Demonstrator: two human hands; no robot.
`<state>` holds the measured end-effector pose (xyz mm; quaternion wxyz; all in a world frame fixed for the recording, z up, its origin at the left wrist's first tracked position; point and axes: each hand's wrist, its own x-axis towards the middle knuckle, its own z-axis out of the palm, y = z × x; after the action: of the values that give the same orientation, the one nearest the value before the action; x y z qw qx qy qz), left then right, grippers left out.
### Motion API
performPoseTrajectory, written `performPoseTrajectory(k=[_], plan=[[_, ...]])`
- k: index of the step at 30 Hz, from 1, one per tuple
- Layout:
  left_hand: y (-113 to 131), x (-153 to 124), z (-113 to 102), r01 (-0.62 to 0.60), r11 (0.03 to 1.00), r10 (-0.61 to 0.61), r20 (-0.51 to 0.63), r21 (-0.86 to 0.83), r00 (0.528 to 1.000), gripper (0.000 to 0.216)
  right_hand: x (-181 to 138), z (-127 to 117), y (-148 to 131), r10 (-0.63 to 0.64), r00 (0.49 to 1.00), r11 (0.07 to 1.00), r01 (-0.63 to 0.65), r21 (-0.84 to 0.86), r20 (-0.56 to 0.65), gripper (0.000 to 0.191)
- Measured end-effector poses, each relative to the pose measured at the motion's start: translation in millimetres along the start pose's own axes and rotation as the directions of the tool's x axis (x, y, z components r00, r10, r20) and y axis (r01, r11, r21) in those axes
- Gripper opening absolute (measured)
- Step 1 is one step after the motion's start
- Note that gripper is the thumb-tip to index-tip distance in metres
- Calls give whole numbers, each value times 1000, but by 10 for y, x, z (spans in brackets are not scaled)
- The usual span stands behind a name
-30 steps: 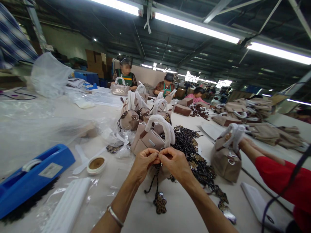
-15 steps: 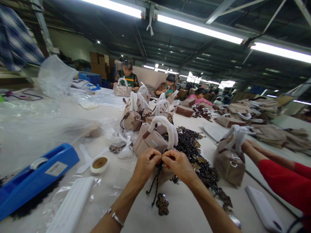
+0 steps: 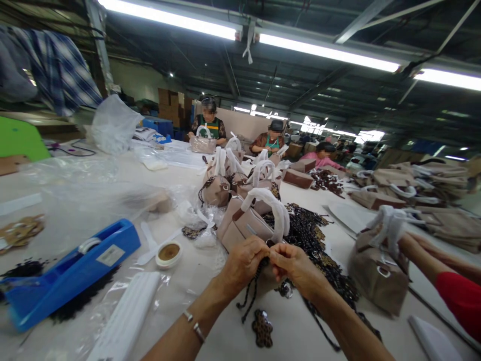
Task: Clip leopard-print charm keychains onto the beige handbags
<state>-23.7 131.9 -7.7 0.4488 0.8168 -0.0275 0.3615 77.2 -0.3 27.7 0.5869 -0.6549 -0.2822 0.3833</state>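
Note:
My left hand (image 3: pixel 243 263) and my right hand (image 3: pixel 295 261) meet in front of a beige handbag (image 3: pixel 244 223), whose handles (image 3: pixel 276 205) are wrapped in white. The fingertips of both hands are pinched on a black braided cord (image 3: pixel 252 296) at the bag's near side; its knotted ends hang below my left hand. A leopard-print bear-shaped charm (image 3: pixel 262 328) dangles or lies beneath the cord; I cannot tell which. To the right of the bag spreads a pile of black cords and leopard-print charms (image 3: pixel 304 235).
More handbags (image 3: pixel 218 188) stand behind. At left are a blue tape dispenser (image 3: pixel 108 255), a round tin (image 3: pixel 169 254), a white ridged strip (image 3: pixel 126 316) and clear plastic. On the right, a co-worker's red-sleeved arm (image 3: pixel 456 296) reaches behind another handbag (image 3: pixel 381 271). Two co-workers sit across the table.
The view has swung left, so everything sits further right in the picture. My hands stay pinched together at the cord, with the left hand now turned more knuckles-up.

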Motion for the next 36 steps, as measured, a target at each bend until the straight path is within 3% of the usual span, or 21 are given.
performPoseTrajectory(k=[7, 9, 11, 13, 15, 18, 21, 23, 27, 30, 32, 36], plan=[[-14, -1, 68, 0, 1000, 0, 19, -21, 1000, 31, -8, -16, 61, 44, 999, 991, -45, 123, 8, 42], [-27, -13, 82, 10, 1000, -10, -9, -14, 1000, 28, -40, -26, 15, 20, 997, 1000, -20, 4, -76, 39], [-48, -49, 80, 58, 998, -60, -84, -24, 995, 24, -79, -78, -55, -108, 968, 963, 45, -266, -228, 36], [-79, -115, 55, 134, 989, -143, -173, -62, 974, 30, -97, -170, -96, -353, 871, 813, 106, -573, -341, 40], [-126, -202, -1, 195, 976, -212, -231, -97, 950, 30, -73, -265, -64, -505, 796, 658, 104, -746, -334, 55], [-245, -329, -143, 245, 963, -267, -296, -110, 917, 20, 29, -323, 93, -423, 858, 601, 24, -799, -292, 68], [-430, -404, -334, 296, 947, -320, -381, -121, 868, 19, 130, -267, 212, -352, 878, 590, -60, -805, -323, 36], [-578, -425, -456, 328, 936, -349, -437, -124, 829, 20, 167, -215, 196, -352, 878, 606, -52, -794, -326, 23], [-875, -448, -553, 420, 903, -404, -509, -91, 760, 18, 207, -170, -80, -314, 884, 772, 27, -635, -345, 32], [-1059, -486, -450, 477, 878, -435, -482, -41, 761, 19, 267, -135, -433, -181, 912, 922, 27, -387, -367, 36], [-1162, -526, -346, 479, 878, -419, -477, 4, 772, 29, 350, -54, -688, -140, 923, 963, 43, -265, -358, 40], [-1340, -611, -220, 471, 863, -304, -557, 183, 773, 42, 721, 321, -1141, -287, 896, 951, 224, -212, -338, 41]])
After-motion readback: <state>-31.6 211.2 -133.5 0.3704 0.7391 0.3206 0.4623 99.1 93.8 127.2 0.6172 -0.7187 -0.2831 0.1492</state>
